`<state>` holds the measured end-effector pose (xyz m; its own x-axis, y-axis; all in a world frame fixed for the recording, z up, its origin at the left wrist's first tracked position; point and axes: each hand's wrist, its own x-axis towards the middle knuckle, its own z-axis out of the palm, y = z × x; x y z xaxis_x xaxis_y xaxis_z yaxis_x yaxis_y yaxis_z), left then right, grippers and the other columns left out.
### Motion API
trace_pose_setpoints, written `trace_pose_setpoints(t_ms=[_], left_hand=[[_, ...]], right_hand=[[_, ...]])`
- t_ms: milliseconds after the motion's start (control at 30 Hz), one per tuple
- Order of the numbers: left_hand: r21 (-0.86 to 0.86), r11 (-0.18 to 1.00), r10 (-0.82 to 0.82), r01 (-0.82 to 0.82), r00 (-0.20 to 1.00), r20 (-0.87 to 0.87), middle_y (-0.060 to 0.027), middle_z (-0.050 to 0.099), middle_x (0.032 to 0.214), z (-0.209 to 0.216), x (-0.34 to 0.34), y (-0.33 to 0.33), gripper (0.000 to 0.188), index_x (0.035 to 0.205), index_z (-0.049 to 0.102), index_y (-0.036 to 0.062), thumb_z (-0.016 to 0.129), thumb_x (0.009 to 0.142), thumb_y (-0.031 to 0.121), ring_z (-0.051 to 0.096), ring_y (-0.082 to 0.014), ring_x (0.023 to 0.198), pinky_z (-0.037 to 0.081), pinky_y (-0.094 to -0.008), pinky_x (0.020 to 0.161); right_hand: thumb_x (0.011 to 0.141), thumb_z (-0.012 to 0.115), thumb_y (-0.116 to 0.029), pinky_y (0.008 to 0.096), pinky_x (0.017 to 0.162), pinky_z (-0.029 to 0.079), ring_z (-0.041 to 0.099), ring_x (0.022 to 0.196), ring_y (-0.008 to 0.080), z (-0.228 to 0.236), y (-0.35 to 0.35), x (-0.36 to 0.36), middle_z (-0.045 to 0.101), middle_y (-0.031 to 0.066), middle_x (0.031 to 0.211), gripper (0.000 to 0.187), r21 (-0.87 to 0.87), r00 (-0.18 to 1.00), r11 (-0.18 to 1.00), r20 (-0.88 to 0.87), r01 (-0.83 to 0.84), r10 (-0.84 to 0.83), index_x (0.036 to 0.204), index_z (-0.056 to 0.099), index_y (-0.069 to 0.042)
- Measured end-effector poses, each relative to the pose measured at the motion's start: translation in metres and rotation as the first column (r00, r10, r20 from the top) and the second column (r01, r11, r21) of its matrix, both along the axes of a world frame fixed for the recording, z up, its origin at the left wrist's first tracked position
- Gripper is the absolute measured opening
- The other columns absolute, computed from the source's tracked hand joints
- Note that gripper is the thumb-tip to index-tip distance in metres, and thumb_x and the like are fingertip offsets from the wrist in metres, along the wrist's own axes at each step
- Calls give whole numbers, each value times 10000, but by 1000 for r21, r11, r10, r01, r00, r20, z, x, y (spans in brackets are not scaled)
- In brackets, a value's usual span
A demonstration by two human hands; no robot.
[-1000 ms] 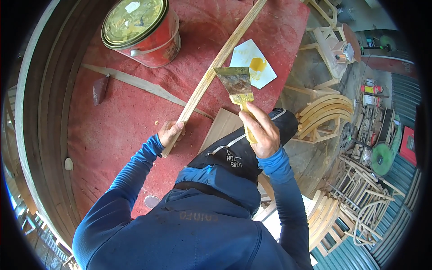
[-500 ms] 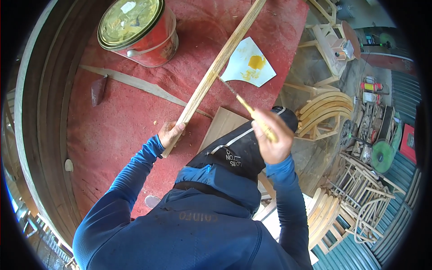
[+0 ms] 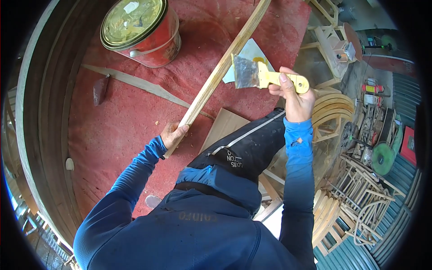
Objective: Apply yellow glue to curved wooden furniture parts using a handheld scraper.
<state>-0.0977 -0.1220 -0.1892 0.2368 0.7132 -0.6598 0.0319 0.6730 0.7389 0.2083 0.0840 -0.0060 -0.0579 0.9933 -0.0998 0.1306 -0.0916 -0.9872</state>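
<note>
Our left hand (image 3: 173, 135) is clasping the wooden strip (image 3: 220, 75), which is running toward one o'clock. At our eleven o'clock, a red bucket (image 3: 155, 47) is standing. Our right hand (image 3: 293, 96) is pinching the scraper (image 3: 265, 76) by its yellow handle (image 3: 300, 83), blade (image 3: 246, 73) pointing toward nine o'clock.

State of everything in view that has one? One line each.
Left hand: closed around the strip's near end
Right hand: gripping the scraper's handle
Scraper: raised, blade smeared
Wooden strip: held slanting
White plate: lying flat, yellow-stained, partly hidden
Red bucket: upright, handle lowered
Green fan: can't tell whether running
</note>
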Motion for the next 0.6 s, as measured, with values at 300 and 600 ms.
trace_pose_setpoints(t_ms=[300,600], left_hand=[[34,999,17,-16,999,-50,-6,532,632,4,5,2,747,850,640,23,595,840,769,502,-124,573,387,-331,505],[37,999,32,-30,997,-65,1,523,622,5,8,-2,726,840,637,23,601,850,749,491,-120,567,372,-330,499]], right_hand=[[855,677,-70,361,724,600,681,881,275,33,-57,-53,658,114,1032,271,287,434,488,874,-825,219,1124,674,-37],[920,726,-113,306,646,553,710,749,204,45,-51,-36,705,119,890,228,241,784,809,497,-537,372,1117,690,-6]])
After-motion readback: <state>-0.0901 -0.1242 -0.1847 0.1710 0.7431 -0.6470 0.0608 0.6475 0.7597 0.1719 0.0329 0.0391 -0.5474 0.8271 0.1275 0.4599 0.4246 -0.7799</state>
